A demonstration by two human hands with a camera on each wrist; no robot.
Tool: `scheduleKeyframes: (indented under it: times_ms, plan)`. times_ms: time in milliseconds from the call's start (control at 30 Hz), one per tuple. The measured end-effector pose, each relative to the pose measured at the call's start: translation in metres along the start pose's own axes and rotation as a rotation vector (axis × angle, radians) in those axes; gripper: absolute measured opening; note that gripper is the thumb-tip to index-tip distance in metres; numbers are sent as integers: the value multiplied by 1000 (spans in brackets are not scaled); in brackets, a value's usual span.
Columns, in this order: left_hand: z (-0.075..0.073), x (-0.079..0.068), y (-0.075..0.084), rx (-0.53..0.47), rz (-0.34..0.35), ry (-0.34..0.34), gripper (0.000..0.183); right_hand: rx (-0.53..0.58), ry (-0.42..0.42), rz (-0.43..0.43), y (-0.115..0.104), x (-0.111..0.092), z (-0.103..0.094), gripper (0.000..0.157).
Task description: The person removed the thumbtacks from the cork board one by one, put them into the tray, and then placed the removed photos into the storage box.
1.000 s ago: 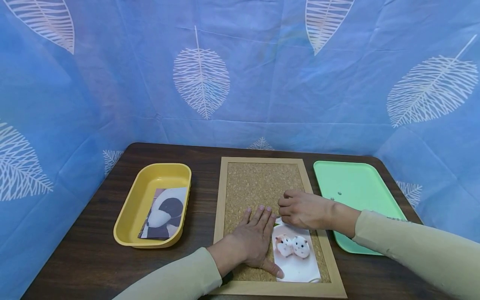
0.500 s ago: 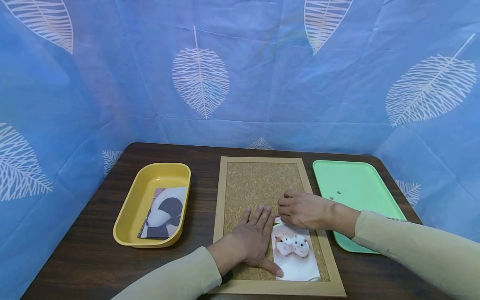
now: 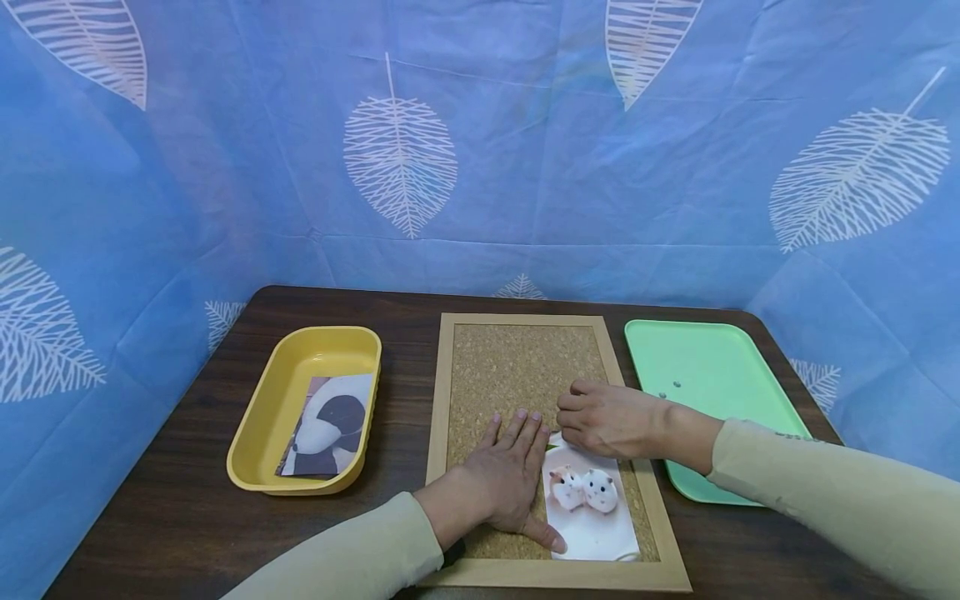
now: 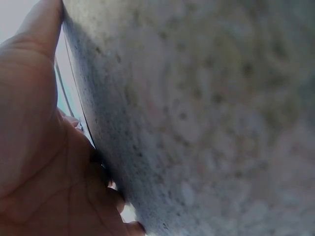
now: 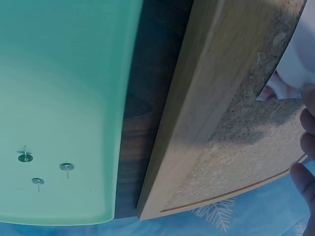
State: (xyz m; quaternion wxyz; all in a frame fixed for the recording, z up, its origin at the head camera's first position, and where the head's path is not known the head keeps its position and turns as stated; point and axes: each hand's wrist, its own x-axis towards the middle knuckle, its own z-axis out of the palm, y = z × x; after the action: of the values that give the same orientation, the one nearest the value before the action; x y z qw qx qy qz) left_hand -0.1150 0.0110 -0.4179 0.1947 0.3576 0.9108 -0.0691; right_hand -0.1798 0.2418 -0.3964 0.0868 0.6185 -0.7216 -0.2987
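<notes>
My left hand [image 3: 504,492] lies spread on the corkboard [image 3: 525,358], its thumb on the lower left edge of a photo [image 3: 596,525] of two hamsters. The photo lies flat in the board's near right part. At its top edge my right hand [image 3: 600,419] bends its fingers down against the board; whatever may be under the fingertips is hidden. In the right wrist view only the fingertips [image 5: 309,123] show at the right edge, beside the photo's corner. The left wrist view shows the left palm [image 4: 44,182] close to the blurred cork.
A green tray [image 3: 712,358] stands right of the board; several thumbtacks, including one tack [image 5: 67,167], lie on it. At the left, a yellow bin [image 3: 300,354] holds another photo [image 3: 330,429]. The dark wooden table [image 3: 187,467] is backed by a blue leaf-patterned cloth [image 3: 495,167].
Both hands stay in place on the board and photo. Only a very slight shift of the view shows.
</notes>
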Motion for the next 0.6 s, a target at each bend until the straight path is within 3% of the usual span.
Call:
scheduleKeyframes:
  times_ms: [600]
  plan:
    - [0,0,-1,-10,16,-1,139,-6,0,-20,4,6,-2,12]
